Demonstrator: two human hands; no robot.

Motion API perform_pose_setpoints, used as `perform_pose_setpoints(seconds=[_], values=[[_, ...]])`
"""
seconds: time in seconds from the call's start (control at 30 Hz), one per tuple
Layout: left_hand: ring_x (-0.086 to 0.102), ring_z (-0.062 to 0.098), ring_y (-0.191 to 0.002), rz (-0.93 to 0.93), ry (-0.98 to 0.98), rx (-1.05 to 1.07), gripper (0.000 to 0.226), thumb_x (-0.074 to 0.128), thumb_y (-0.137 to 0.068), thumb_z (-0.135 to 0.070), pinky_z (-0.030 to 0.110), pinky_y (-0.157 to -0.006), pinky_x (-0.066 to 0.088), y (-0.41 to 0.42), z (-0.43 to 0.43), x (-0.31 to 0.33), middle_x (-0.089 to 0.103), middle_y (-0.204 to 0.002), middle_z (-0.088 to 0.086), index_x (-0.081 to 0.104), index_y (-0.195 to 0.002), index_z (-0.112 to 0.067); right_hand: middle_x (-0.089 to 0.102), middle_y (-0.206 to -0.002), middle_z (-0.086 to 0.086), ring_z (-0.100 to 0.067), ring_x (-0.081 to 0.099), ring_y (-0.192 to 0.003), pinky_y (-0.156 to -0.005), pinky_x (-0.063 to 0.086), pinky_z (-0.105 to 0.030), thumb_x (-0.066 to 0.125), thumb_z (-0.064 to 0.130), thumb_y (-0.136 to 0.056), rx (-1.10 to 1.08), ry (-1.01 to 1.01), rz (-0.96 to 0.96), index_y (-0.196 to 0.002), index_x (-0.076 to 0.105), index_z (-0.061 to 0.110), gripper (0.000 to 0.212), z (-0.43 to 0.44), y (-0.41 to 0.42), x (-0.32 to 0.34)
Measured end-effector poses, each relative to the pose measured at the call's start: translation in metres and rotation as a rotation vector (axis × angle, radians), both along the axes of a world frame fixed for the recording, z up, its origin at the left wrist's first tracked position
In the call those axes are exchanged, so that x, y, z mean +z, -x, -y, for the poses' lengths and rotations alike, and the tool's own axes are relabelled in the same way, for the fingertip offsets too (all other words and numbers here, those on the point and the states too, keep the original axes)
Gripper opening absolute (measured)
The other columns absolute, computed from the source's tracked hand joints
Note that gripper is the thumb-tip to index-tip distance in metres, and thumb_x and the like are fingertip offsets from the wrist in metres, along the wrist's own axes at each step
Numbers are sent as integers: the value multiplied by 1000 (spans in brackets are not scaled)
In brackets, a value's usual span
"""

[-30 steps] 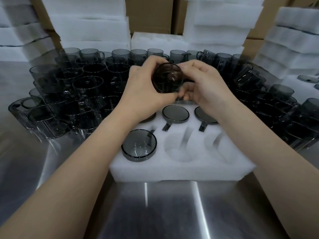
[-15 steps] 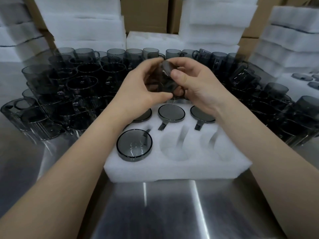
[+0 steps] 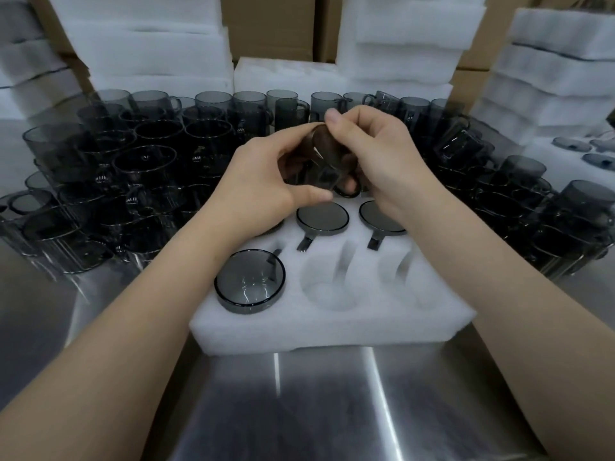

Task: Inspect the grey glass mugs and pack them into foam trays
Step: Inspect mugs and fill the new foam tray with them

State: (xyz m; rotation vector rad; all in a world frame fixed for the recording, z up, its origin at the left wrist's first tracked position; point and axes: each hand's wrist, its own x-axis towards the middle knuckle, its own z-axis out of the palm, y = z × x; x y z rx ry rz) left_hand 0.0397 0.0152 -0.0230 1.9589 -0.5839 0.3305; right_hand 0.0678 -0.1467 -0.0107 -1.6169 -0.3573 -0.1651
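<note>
A grey glass mug (image 3: 321, 164) is held tilted above the back of the white foam tray (image 3: 332, 324), gripped from both sides by my left hand (image 3: 263, 184) and my right hand (image 3: 376, 158). Fingers hide much of the mug. The tray holds upside-down mugs: one at the front left (image 3: 249, 285), one in the middle row (image 3: 322, 218) and one to its right (image 3: 379, 218). Two front pockets, one in the middle (image 3: 329, 287) and one on the right (image 3: 399, 277), hold nothing.
Many loose grey mugs crowd the steel table on the left (image 3: 109, 181), behind, and on the right (image 3: 519, 201). Stacks of white foam trays (image 3: 146, 48) and cardboard boxes (image 3: 269, 24) stand at the back. Another filled tray (image 3: 579, 151) lies far right.
The mug has been turned in my hands from facing me base-on to a tilted, side-on pose. My right thumb now sits on its upper edge.
</note>
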Motion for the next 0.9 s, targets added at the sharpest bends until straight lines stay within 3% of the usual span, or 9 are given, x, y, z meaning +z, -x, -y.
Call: perform_pose_setpoints(seconds=[0.1,0.2,0.27,0.37,0.5,0.6,0.67,0.8,0.9], values=[[62,8,-114,-7,81,13,66,83,-70,-4,34,-105,47,-1,-2,-1,68,-120,-4,59,-131,-15,62,-82,-11,-18,47,-58,-45,34,-22,47,12,-101,156,-103,-89,-99,65,6,19,2,-3,1],[65,7,-109,-44,199,32,59,80,-72,2,31,-102,49,-3,-5,-2,70,-114,-5,62,-126,-13,60,-109,-14,-14,50,-73,-61,37,-20,47,4,-94,354,-212,-197,-133,52,-1,39,7,-2,4],[66,7,-107,-58,210,41,57,80,-72,2,32,-100,50,-4,-5,-2,70,-112,-5,62,-125,-12,58,-117,-15,-13,56,-79,-69,42,-21,54,1,-87,445,-242,-224,-138,46,-2,51,10,-3,3],[65,8,-108,-59,158,39,59,81,-71,0,33,-101,50,-3,-4,-2,70,-114,-4,62,-125,-13,58,-114,-17,-25,59,-93,-78,48,-32,66,-1,-78,416,-196,-205,-125,54,4,49,9,-4,-1],[62,11,-115,-10,25,37,67,82,-64,-13,38,-104,47,-2,-2,-1,68,-119,-4,60,-128,-20,63,-86,-7,-14,59,-63,-48,40,-21,78,15,-68,175,-75,-107,-91,61,16,29,3,-2,-1],[62,11,-114,6,15,39,65,83,-65,-13,38,-104,47,-3,-1,-2,67,-119,-5,58,-124,-24,61,-84,-9,-9,52,-56,-40,36,-19,75,22,-83,40,25,27,-82,60,19,15,0,-1,-2],[62,7,-112,13,24,53,62,85,-67,-13,35,-103,48,-3,0,-3,67,-116,-9,58,-120,-28,61,-83,-10,-11,51,-57,-42,38,-20,66,22,-93,-21,35,67,-80,62,19,14,-1,-2,-2],[63,-2,-105,21,102,121,56,86,-68,-13,22,-98,49,-5,1,-4,66,-108,-16,58,-114,-28,60,-89,-4,-17,57,-72,-60,51,-32,58,25,-98,6,-45,3,-93,60,20,7,1,-5,-2],[62,6,-111,11,214,154,54,81,-70,-11,32,-103,48,-7,-1,-5,66,-115,-8,57,-117,-21,53,-74,-1,-16,55,-59,-58,53,-35,54,42,-98,43,2,-155,-86,52,16,29,1,-7,-3]])
